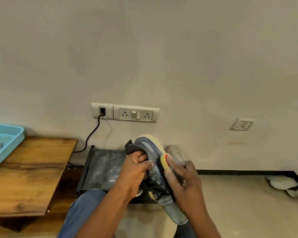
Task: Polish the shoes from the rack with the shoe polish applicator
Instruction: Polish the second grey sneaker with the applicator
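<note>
A grey-blue shoe (152,152) with a cream sole is held up in front of me, heel upward and toe (174,210) pointing down toward my lap. My left hand (134,170) grips it at the collar, fingers curled into the opening. My right hand (182,179) holds the shoe polish applicator (165,162), whose yellow sponge with a red stripe presses against the shoe's right side. The low black shoe rack (102,167) stands against the wall behind the shoe, its dusty top shelf showing.
A wooden table (31,172) is at my left with a light blue plastic tray (5,143) on its far corner. A black cable (91,134) runs from the wall socket down behind the rack. White shoes (282,183) lie on the floor at the right.
</note>
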